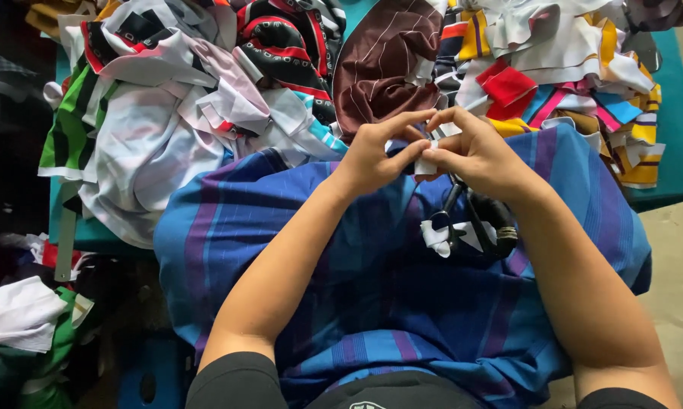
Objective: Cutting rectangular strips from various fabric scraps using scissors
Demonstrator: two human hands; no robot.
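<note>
Left hand (373,155) and right hand (474,151) are meeting at the far middle of the scene, fingertips pinching together on a small white fabric scrap (426,163); both hands are closing narrowly on it, the scrap lying directly between them and equally near to each, its long axis running near-to-far. Just near of the right hand, black-handled scissors (470,220) are resting on the blue-and-purple striped cloth (356,288) that is draping the lap, with another white scrap (436,238) lying beside the handles. Farther off, a brown pinstriped piece (387,60) and a heap of mixed fabric offcuts (190,98) are covering the teal surface (678,144). More scraps are lying on the floor at near left.
</note>
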